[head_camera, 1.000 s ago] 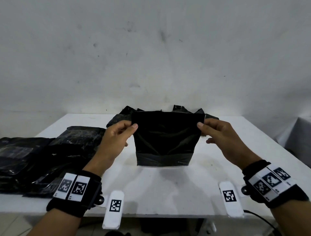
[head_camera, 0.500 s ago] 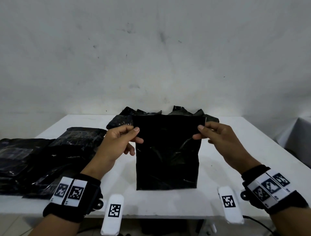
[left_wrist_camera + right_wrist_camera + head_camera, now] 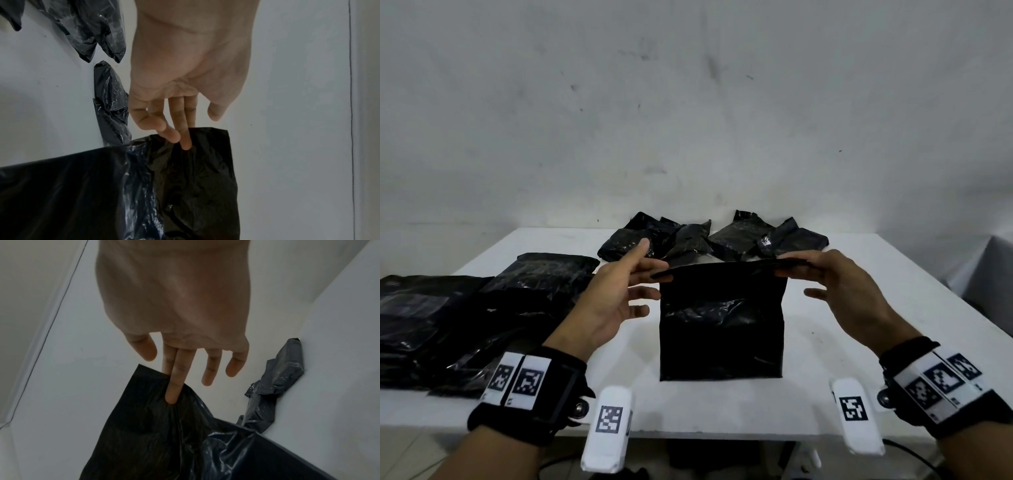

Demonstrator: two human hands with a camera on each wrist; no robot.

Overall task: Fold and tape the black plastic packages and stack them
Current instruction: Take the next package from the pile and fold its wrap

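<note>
Black package [image 3: 720, 322] mid-bench [image 3: 859, 291], top flap lifted. Left hand [image 3: 613, 301] and right hand [image 3: 849, 291] each hold a flap corner between straight fingers; thumb contact hidden, so grip uncertain. Left stack [image 3: 448, 318] cut off by frame. Rear pile [image 3: 709, 240] crumpled, count unclear.

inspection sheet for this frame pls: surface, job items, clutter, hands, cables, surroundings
Surface: white table, faint smudges.
Job's things: black plastic bag with its lower part flat on the table, top edge lifted; crumpled black packages at the back; flat black packages piled at left. No tape seen.
Clutter: nothing seen.
Hands: left hand and right hand each hold a top corner of the bag with nearly straight fingers.
Cables: dark cable below the table edge, right.
Surroundings: scuffed grey wall.
</note>
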